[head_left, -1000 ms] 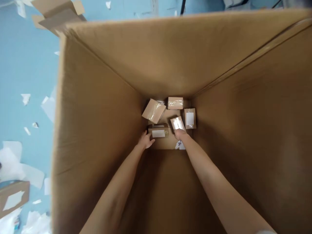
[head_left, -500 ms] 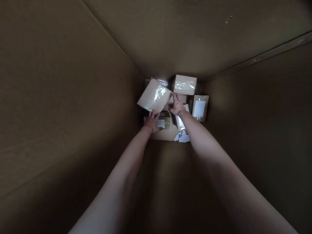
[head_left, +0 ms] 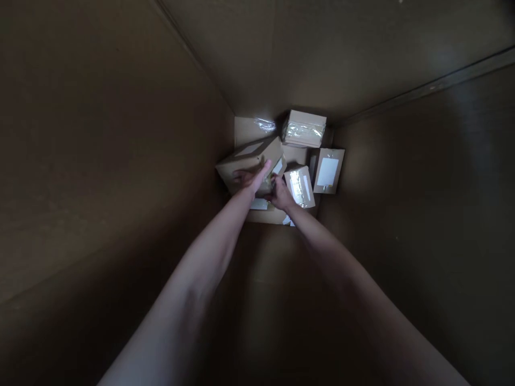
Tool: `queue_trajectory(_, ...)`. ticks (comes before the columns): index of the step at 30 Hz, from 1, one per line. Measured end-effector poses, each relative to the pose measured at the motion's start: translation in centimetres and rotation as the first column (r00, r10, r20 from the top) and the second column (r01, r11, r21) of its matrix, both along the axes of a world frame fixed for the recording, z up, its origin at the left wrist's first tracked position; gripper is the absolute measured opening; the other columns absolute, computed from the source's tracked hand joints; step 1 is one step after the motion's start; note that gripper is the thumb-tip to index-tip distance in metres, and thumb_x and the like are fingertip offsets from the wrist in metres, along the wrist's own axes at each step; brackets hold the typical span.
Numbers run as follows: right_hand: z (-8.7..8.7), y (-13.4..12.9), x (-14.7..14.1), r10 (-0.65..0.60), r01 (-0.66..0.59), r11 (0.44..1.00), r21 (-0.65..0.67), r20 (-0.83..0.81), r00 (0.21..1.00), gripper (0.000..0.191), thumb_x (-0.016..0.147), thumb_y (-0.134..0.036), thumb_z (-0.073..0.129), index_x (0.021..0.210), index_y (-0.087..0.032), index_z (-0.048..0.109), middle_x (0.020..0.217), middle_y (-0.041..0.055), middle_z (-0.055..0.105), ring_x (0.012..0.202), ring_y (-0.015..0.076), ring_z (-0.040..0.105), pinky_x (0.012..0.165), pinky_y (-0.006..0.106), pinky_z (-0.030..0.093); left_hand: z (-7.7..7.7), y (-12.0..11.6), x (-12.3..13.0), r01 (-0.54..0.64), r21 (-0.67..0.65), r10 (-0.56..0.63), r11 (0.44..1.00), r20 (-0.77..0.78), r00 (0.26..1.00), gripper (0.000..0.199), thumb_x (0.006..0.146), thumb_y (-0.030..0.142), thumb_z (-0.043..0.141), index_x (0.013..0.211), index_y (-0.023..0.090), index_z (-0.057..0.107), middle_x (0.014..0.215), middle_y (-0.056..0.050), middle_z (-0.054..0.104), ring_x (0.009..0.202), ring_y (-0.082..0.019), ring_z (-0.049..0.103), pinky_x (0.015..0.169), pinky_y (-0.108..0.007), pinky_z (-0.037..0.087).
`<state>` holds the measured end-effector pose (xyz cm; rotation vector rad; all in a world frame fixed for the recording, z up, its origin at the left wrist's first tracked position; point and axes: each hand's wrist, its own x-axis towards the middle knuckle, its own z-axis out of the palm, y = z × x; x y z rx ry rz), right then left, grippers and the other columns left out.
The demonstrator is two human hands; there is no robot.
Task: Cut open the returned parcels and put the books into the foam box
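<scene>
Both hands reach down into a deep cardboard container. A brown box sits tilted at the left of the container's bottom, its near side facing me. My left hand grips this box, its thumb up along the near side and its fingers against the cardboard. My right hand holds the box's lower right corner with bent fingers. Just right of that hand lies a small taped box with a white label. Part of another white label shows beneath the tilted box.
A taped box lies at the back. Against the right side stands a box with a white label. High cardboard walls surround everything. A flat piece of cardboard with shiny tape lies at the back left.
The left box has turned from its taped face to a tilted pose, nearer me. My left hand has come onto its near side, and my right hand has moved down to its lower corner.
</scene>
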<state>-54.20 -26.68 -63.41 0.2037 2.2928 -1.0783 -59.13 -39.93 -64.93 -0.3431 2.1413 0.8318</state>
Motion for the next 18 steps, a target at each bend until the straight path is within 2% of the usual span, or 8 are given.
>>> queue_trajectory(3, 0.3, -0.7, 4.4, 0.042, -0.032, 0.994, -0.107, 0.093, 0.995, 0.061, 0.069, -0.024, 0.072, 0.123, -0.017, 0.045, 0.129, 0.0132, 0.055, 0.12, 0.0247, 0.053, 0.103, 0.041, 0.042, 0.4, 0.7, 1.2, -0.301, -0.119, 0.313, 0.946, 0.102, 0.944, 0.113, 0.072, 0.069, 0.06, 0.147, 0.001, 0.011, 0.154, -0.031, 0.013, 0.141, -0.039, 0.026, 0.108, -0.046, 0.036)
queue_trajectory(4, 0.3, -0.9, 5.4, 0.067, -0.049, 0.989, -0.142, 0.123, 0.99, 0.059, 0.069, -0.025, 0.072, 0.122, -0.019, 0.046, 0.126, 0.0117, 0.058, 0.117, 0.0236, 0.056, 0.102, 0.04, 0.043, 0.7, 0.6, 2.0, -0.334, -0.154, 0.349, 0.93, 0.09, 0.933, 0.118, 0.069, 0.064, 0.066, 0.148, 0.0, 0.004, 0.155, -0.031, 0.009, 0.143, -0.038, 0.021, 0.112, -0.044, 0.033)
queue_trajectory(6, 0.0, -0.7, 6.3, 0.051, -0.021, 0.983, -0.18, 0.162, 0.985, 0.05, 0.074, -0.024, 0.068, 0.12, -0.02, 0.049, 0.119, 0.0093, 0.064, 0.112, 0.0207, 0.06, 0.099, 0.038, 0.045, 1.0, -0.1, 3.9, -0.308, -0.177, 0.319, 0.935, 0.038, 0.947, 0.121, 0.071, 0.057, 0.068, 0.147, 0.0, -0.007, 0.156, -0.028, 0.005, 0.145, -0.034, 0.013, 0.117, -0.039, 0.025)
queue_trajectory(8, -0.5, 0.4, 5.7, -0.132, 0.148, 0.985, -0.09, 0.165, 0.977, 0.043, 0.081, -0.024, 0.06, 0.123, -0.019, 0.048, 0.122, 0.0101, 0.063, 0.112, 0.0186, 0.06, 0.099, 0.036, 0.045, 1.2, -0.9, 5.7, -0.237, -0.166, 0.242, 0.957, 0.009, 0.97, 0.116, 0.076, 0.055, 0.063, 0.147, 0.0, -0.011, 0.157, -0.024, 0.006, 0.147, -0.028, 0.008, 0.119, -0.035, 0.019)
queue_trajectory(10, -1.2, 2.1, 3.9, -0.379, 0.374, 0.925, 0.065, 0.132, 0.916, 0.048, 0.087, -0.029, 0.053, 0.132, -0.017, 0.042, 0.132, 0.0135, 0.055, 0.119, 0.0188, 0.055, 0.103, 0.036, 0.042, 1.1, -1.5, 6.9, -0.197, -0.152, 0.199, 0.969, -0.003, 0.98, 0.111, 0.081, 0.055, 0.057, 0.147, 0.0, -0.013, 0.158, -0.022, 0.005, 0.147, -0.025, 0.006, 0.12, -0.032, 0.016)
queue_trajectory(12, -1.6, 3.7, 1.4, -0.48, 0.467, 0.876, 0.121, 0.111, 0.87, 0.065, 0.085, -0.04, 0.056, 0.141, -0.016, 0.034, 0.145, 0.0162, 0.042, 0.133, 0.0217, 0.042, 0.111, 0.04, 0.033, 1.0, -1.5, 7.6, -0.206, -0.144, 0.206, 0.968, -0.016, 0.978, 0.107, 0.083, 0.054, 0.054, 0.147, 0.002, -0.014, 0.158, -0.021, 0.003, 0.147, -0.024, 0.006, 0.119, -0.032, 0.016)
queue_trajectory(15, -1.7, 4.0, -1.6, -0.374, 0.373, 0.927, 0.035, 0.141, 0.917, 0.081, 0.077, -0.052, 0.066, 0.145, -0.022, 0.034, 0.158, 0.0118, 0.017, 0.145, 0.0273, 0.021, 0.116, 0.046, 0.021, 1.0, -0.9, 7.7, -0.257, -0.13, 0.254, 0.958, -0.038, 0.967, 0.102, 0.086, 0.051, 0.052, 0.147, 0.004, -0.015, 0.158, -0.022, 0.001, 0.147, -0.024, 0.003, 0.119, -0.036, 0.017)
queue_trajectory(18, -1.7, 1.7, -2.3, -0.191, 0.206, 0.976, -0.071, 0.178, 0.965, 0.079, 0.07, -0.052, 0.073, 0.139, -0.024, 0.046, 0.159, 0.0074, 0.011, 0.146, 0.0292, 0.017, 0.118, 0.043, 0.019, 1.4, -0.5, 7.7, -0.279, -0.115, 0.275, 0.953, -0.053, 0.96, 0.096, 0.089, 0.048, 0.049, 0.147, 0.003, -0.014, 0.157, -0.025, 0.003, 0.147, -0.025, 0.004, 0.118, -0.038, 0.018)
